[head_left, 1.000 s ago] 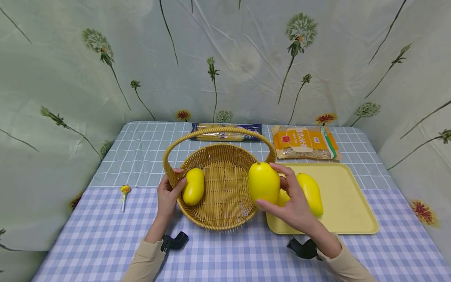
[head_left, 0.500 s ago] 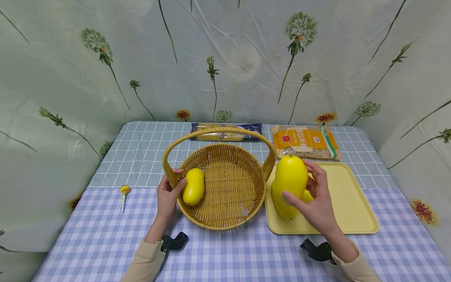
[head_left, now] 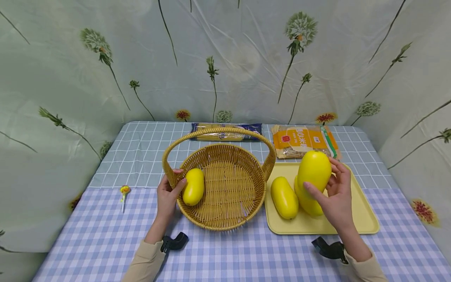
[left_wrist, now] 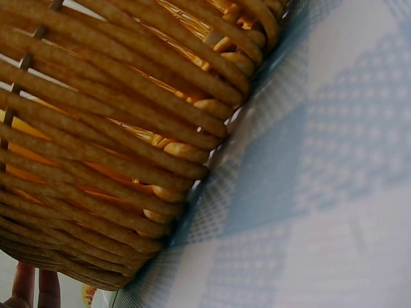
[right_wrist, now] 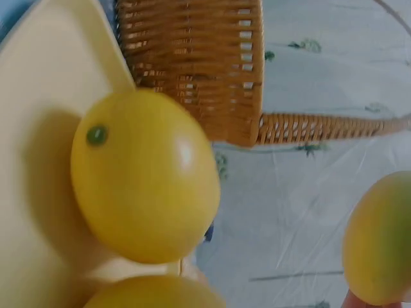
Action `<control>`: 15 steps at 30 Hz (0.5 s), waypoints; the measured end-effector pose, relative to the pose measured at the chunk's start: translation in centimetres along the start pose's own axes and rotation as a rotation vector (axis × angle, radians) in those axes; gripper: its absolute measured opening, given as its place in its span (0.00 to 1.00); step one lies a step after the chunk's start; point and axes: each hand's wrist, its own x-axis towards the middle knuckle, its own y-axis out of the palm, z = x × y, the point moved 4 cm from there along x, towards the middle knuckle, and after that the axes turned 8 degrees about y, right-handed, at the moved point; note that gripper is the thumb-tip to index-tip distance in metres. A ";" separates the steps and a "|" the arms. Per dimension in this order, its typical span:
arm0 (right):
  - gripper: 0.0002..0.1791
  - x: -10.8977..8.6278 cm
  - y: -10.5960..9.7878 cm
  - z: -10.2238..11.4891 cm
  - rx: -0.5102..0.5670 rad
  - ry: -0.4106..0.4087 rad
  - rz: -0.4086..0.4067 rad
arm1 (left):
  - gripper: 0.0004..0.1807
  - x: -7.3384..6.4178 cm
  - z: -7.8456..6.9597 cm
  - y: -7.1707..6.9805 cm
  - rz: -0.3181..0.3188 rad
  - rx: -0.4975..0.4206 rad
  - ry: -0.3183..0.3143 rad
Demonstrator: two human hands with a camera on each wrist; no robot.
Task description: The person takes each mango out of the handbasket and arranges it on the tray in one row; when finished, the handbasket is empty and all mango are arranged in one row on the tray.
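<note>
My left hand grips the left rim of a round wicker basket at the foot of its arched handle. Inside, against that side, lies one yellow mango close by my thumb. Two fingers show under the basket edge in the left wrist view. My right hand holds another yellow mango up over the pale yellow tray, thumb in front and fingers behind. Two more mangoes lie on the tray: the left mango is in full view, and the other mango is partly hidden by the held one.
Behind the basket lies a blue-ended pack of spaghetti. An orange food bag lies beyond the tray. A lollipop is on the checked cloth at the left. The basket handle arches high over the bowl.
My right hand has carried its mango rightward from beside the basket's right rim to above the tray's middle, uncovering the left mango on the tray. The left hand has stayed on the basket.
</note>
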 end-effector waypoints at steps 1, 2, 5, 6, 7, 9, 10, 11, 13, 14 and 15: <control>0.45 0.1 -0.2 -0.1 -0.013 0.008 -0.011 | 0.14 0.0 0.0 0.0 0.001 0.001 0.001; 0.45 0.2 -0.4 -0.3 -0.028 0.015 -0.023 | 0.14 0.0 0.0 0.0 0.001 0.001 0.002; 0.45 0.5 -1.0 -0.9 -0.059 0.037 -0.054 | 0.14 0.0 0.0 0.0 0.000 -0.001 0.005; 0.45 0.6 -1.2 -1.1 -0.066 0.040 -0.064 | 0.14 0.0 0.0 0.0 0.000 -0.001 0.005; 0.45 0.7 -1.4 -1.3 -0.073 0.038 -0.071 | 0.14 0.0 0.0 0.0 -0.001 -0.001 0.004; 0.44 1.0 -1.9 -2.1 -0.068 0.024 -0.086 | 0.14 0.0 0.0 0.0 -0.003 0.000 0.001; 0.45 1.1 -2.2 -2.4 -0.075 0.021 -0.090 | 0.14 0.0 0.0 0.0 -0.003 0.000 0.000; 0.45 1.2 -2.5 -2.9 -0.074 0.016 -0.094 | 0.14 0.0 0.0 0.0 -0.004 0.002 -0.002; 0.45 1.6 -3.4 -4.5 -0.096 -0.001 -0.106 | 0.14 0.0 0.0 0.0 -0.005 0.003 -0.004; 0.45 1.9 -3.9 -5.5 -0.107 0.000 -0.116 | 0.14 0.0 0.0 0.0 -0.004 0.002 -0.004; 0.45 2.1 -4.4 -6.5 -0.128 0.014 -0.123 | 0.14 0.0 0.0 0.0 -0.004 0.002 -0.005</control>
